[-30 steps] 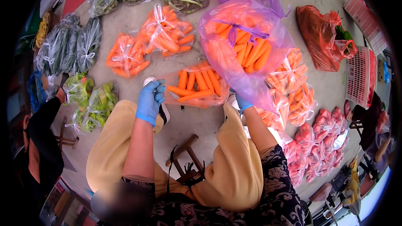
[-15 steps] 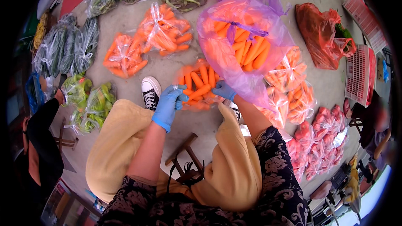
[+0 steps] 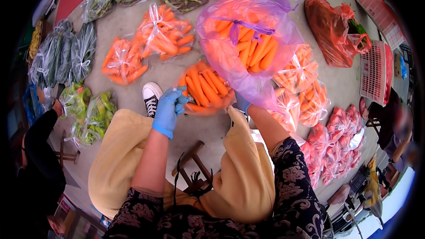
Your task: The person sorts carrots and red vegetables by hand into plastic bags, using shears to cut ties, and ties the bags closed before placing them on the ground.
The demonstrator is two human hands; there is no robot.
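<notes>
A clear plastic bag of carrots (image 3: pixel 204 86) hangs between my two hands, its mouth spread toward me and its lower edge blurred. My left hand (image 3: pixel 167 109), in a blue glove, is closed on the bag's left rim. At the right rim is my right hand (image 3: pixel 241 103), also gloved; its fingers are mostly hidden behind the plastic, and it appears to grip the bag. Just beyond, a large purple bag (image 3: pixel 290 31) stands open with many loose carrots (image 3: pixel 264 53) in it. Two tied bags of carrots (image 3: pixel 124 62) (image 3: pixel 163 35) lie to the left.
More bagged carrots (image 3: pixel 294 68) lie right of the purple bag, with pink-red bags (image 3: pixel 334 144) nearer. Green peppers (image 3: pixel 101 111) and dark green bagged vegetables (image 3: pixel 57 55) lie left. A red bag (image 3: pixel 330 33) and a crate (image 3: pixel 372 73) stand right. A wooden stool (image 3: pixel 191 157) is between my legs.
The carrots in the bag have shifted, now lying more side by side. The bag's mouth is spread wider. My right hand has become more hidden, and the whole view has shifted slightly.
</notes>
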